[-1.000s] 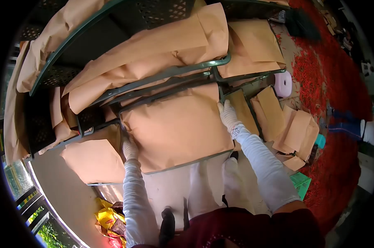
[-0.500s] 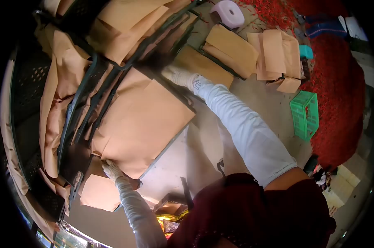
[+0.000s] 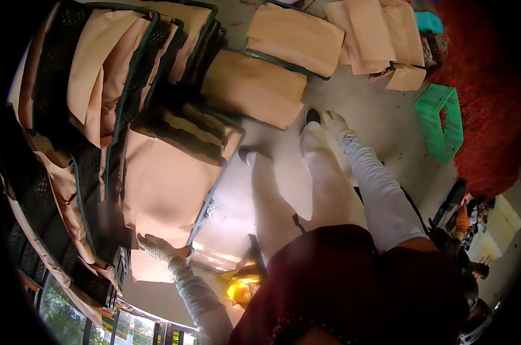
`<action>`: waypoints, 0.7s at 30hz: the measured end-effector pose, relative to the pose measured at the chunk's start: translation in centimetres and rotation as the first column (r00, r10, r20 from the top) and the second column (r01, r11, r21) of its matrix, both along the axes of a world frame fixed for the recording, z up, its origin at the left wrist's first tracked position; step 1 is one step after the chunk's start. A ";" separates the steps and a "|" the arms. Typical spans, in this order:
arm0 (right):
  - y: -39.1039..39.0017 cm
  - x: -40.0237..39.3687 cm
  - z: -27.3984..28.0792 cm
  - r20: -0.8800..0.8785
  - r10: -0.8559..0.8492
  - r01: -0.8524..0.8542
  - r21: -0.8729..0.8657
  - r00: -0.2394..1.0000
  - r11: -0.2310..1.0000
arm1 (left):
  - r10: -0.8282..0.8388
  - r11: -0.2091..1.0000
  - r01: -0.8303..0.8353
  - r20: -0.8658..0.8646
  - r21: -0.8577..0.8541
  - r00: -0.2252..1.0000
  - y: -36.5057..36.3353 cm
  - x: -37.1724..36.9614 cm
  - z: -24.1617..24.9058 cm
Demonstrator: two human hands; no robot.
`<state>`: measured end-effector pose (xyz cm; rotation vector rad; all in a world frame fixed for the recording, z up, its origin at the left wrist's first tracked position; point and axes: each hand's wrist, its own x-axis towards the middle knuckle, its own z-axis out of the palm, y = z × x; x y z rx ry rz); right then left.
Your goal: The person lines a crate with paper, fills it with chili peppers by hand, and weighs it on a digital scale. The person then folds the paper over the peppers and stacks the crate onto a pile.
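My left hand [image 3: 158, 247], in a pale knit glove, is at the near edge of a dark crate covered with brown paper [image 3: 168, 178]; its fingertips rest at the paper, and whether they grip it cannot be made out. My right hand [image 3: 336, 123], gloved too, hangs over the floor beside my shoe [image 3: 312, 116], with no object visible in it; its finger pose is too small to tell. Beyond the covered crate lie another paper-topped crate [image 3: 255, 86] and a further one [image 3: 295, 37].
Stacked dark crates with brown paper [image 3: 108, 69] stand at the left. A green basket [image 3: 441, 123] sits at the right by a large spread of red peppers [image 3: 490, 115]. Folded brown paper [image 3: 381, 34] lies at the top. A yellow bag [image 3: 240, 287] is near my legs.
My right hand has moved away from the covered crate's far corner, rightward over the floor. My left hand stays at the near edge. The view has shifted, and my legs and shoes show more.
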<state>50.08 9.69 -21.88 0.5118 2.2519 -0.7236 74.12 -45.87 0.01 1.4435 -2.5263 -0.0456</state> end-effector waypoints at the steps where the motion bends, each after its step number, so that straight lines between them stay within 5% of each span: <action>1: 1.1 1.1 0.4 0.008 0.008 -0.008 0.014 1.000 1.000 | -0.011 0.999 0.010 0.050 0.035 0.999 1.7 -1.5 -0.1; 7: 9.2 1.7 2.2 0.050 0.228 -0.229 0.008 0.972 0.973 | -0.260 0.919 0.276 -0.093 0.282 0.961 16.7 -10.5 -1.5; 8: 9.9 1.4 2.2 0.032 0.223 -0.224 0.011 0.974 0.975 | -0.071 0.846 0.202 -0.270 0.494 0.960 19.3 -12.4 -1.0; 10: 12.5 -0.7 2.7 -0.002 0.215 -0.215 0.015 0.977 0.976 | -0.261 0.810 0.317 -0.180 0.493 0.948 21.8 -13.0 -2.2; 16: 17.0 -4.9 7.0 -0.079 -0.027 0.024 -0.030 0.997 0.999 | -0.477 0.564 0.482 -0.212 0.671 0.853 26.8 -18.3 -2.3; 18: 17.9 -4.7 6.3 -0.045 -0.087 0.085 -0.043 0.995 0.995 | -0.544 0.476 0.630 -0.357 0.614 0.759 26.6 -20.2 -5.1; 20: 17.6 -5.7 5.9 0.167 -0.450 0.474 -0.158 0.877 0.866 | -0.611 0.402 0.649 -0.340 0.646 0.715 26.3 -23.9 -7.2; 21: 17.5 -6.1 5.4 0.170 -0.443 0.468 -0.161 0.881 0.869 | -0.595 0.379 0.608 -0.319 0.698 0.738 26.1 -25.4 -8.6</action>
